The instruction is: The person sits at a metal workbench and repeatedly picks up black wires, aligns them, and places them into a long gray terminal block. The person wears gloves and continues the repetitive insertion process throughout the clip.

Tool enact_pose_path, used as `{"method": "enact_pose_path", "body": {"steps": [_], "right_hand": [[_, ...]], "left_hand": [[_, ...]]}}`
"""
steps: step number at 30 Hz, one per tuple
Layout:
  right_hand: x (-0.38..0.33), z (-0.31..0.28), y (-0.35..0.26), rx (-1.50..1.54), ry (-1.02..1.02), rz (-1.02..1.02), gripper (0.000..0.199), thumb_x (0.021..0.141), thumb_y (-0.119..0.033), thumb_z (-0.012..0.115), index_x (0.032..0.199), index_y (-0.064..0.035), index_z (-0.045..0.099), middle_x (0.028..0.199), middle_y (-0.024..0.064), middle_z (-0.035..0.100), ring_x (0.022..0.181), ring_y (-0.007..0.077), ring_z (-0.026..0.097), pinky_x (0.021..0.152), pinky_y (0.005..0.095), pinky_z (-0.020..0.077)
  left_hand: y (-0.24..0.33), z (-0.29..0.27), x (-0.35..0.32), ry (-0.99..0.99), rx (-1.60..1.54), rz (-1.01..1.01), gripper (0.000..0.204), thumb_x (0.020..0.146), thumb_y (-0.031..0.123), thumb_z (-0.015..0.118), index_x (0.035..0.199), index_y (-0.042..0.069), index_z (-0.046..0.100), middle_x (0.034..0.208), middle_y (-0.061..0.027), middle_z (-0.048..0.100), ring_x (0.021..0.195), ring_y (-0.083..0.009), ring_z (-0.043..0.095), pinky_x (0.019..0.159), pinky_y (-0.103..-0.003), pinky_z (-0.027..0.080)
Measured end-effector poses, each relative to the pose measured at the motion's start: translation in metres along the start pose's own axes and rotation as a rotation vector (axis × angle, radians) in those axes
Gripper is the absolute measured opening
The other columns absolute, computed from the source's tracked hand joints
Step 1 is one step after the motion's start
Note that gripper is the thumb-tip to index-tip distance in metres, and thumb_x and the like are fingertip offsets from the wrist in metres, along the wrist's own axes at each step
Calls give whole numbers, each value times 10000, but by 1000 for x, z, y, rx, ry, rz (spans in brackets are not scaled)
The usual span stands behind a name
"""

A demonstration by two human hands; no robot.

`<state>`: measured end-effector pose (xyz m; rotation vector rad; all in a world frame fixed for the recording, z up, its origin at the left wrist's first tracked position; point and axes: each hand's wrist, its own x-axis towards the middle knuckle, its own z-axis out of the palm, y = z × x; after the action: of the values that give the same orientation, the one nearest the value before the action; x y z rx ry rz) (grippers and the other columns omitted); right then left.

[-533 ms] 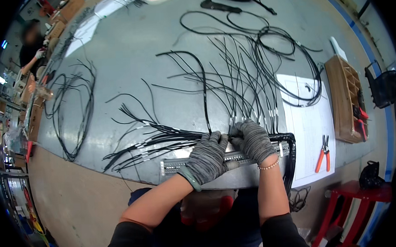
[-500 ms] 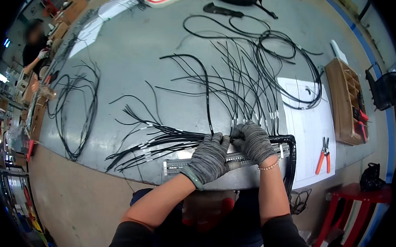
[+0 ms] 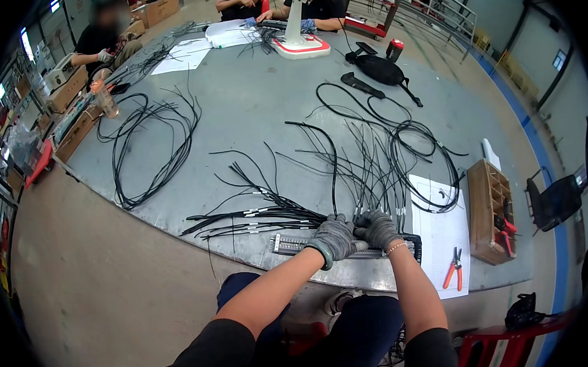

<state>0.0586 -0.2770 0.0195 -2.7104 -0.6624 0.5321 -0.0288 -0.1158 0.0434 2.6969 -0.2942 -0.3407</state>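
A large grey round table [image 3: 250,112] carries loose black cables [image 3: 152,144], paper sheets [image 3: 443,242], orange-handled pliers [image 3: 453,268] and a wooden organiser box [image 3: 490,213].

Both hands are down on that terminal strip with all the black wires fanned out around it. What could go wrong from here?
The loose black wires cross each other thickly above the terminal strip, so the left hand or right hand may pick the wrong lead. The strip lies near the table edge and could slide off. Dragged wires might snag the orange-handled pliers.
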Motion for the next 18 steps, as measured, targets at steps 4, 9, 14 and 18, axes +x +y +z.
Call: {"method": "enact_pose_path", "body": {"steps": [4, 9, 14, 18], "right_hand": [[-1, 7, 2, 40, 26, 1, 255, 723, -214, 753, 901, -41, 695, 870, 157, 690, 822, 285, 662, 756, 371, 520], [-6, 7, -5, 57, 88, -32, 228, 711, -211, 750, 858, -45, 700, 843, 169, 682, 794, 311, 654, 735, 385, 519], [-4, 11, -6, 7, 146, -37, 273, 701, -238, 759, 900, -59, 707, 871, 160, 687, 810, 307, 657, 751, 380, 520], [2, 13, 0, 7, 95, 17, 276, 702, -257, 756, 899, -68, 714, 865, 153, 689, 808, 309, 658, 752, 382, 522]], "left_hand": [[1, 3, 1, -17, 18, -9, 758, 831, 665, 487, 1209, 12, 558, 1210, -233, 523, 1115, -383, 502, 950, -445, 428], [3, 4, -1, -19, 46, -27, 760, 830, 659, 491, 1250, 28, 540, 1249, -232, 507, 1156, -382, 486, 979, -446, 414], [13, 4, -6, -25, 102, -49, 764, 837, 649, 483, 1250, 7, 535, 1274, -237, 498, 1180, -380, 477, 1013, -442, 385], [12, 5, 1, -40, 93, -63, 766, 827, 628, 500, 1272, 5, 513, 1274, -240, 503, 1186, -385, 475, 1017, -436, 381]]}}
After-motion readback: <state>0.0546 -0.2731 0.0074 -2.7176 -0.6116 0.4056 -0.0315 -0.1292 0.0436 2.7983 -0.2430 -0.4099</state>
